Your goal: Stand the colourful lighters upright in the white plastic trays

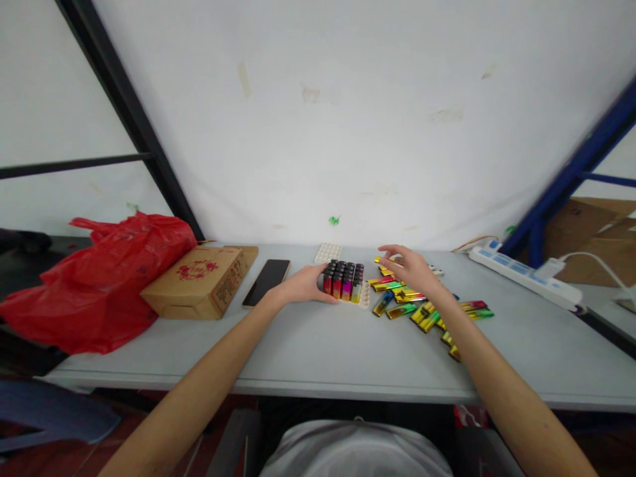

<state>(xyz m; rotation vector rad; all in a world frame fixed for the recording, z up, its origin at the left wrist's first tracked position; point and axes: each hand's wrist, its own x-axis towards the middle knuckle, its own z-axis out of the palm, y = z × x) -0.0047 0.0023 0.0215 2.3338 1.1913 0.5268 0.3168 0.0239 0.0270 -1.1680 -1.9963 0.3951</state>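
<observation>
Upright lighters [342, 287] with black tops stand packed in rows in a white holed tray [365, 296] at the middle of the table. My left hand [309, 285] is wrapped round the left side of this block, thumb in front and fingers behind. To the right, my right hand [410, 268] is over a loose pile of shiny gold, green and red lighters [401, 310]. A yellow lighter [378, 260] shows between its thumb and fingers, partly hidden by them. Some of the pile lies behind my right forearm.
A second white holed tray [328, 252] lies behind the block. On the left are a dark phone [268, 281], a cardboard box [199, 281] and a red plastic bag [114, 278]. A white power strip [527, 277] runs along the right, before a blue frame post [571, 172].
</observation>
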